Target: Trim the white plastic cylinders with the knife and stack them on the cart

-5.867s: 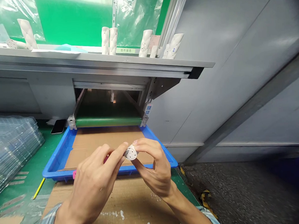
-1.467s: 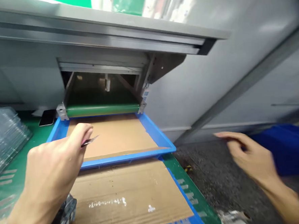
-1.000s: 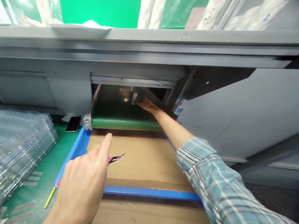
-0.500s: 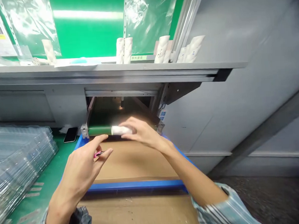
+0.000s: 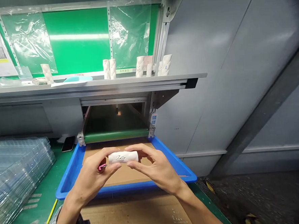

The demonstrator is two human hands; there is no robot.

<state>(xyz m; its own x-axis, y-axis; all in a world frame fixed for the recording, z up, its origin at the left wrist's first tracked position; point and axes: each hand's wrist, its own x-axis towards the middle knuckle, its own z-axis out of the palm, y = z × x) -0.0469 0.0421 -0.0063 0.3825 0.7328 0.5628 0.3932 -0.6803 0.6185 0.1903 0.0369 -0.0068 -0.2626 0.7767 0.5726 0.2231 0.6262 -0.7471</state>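
Note:
Between my two hands is a small white cylinder (image 5: 123, 157) with dark script lettering on its side, lying level above the blue tray (image 5: 134, 188). My left hand (image 5: 96, 167) pinches its left end with fingers and thumb. A pink, pen-like tool (image 5: 102, 167) is also tucked in that hand, its far part hidden by the fingers. On the right end, my right hand (image 5: 152, 164) grips with its fingers above and thumb below. Behind the tray the green conveyor belt (image 5: 115, 135) ends in a roller.
Clear plastic trays (image 5: 19, 174) are stacked at left, beside a phone (image 5: 68, 144) and a yellow stick (image 5: 51, 212). Several white patterned cylinders (image 5: 109, 69) stand on the metal shelf (image 5: 100, 89) above the conveyor. Cardboard (image 5: 135, 214) lies in front of the tray.
The white cylinder has come from the conveyor's end towards me, over the tray. My left hand has closed on its left end; the right still holds it. The view has shifted.

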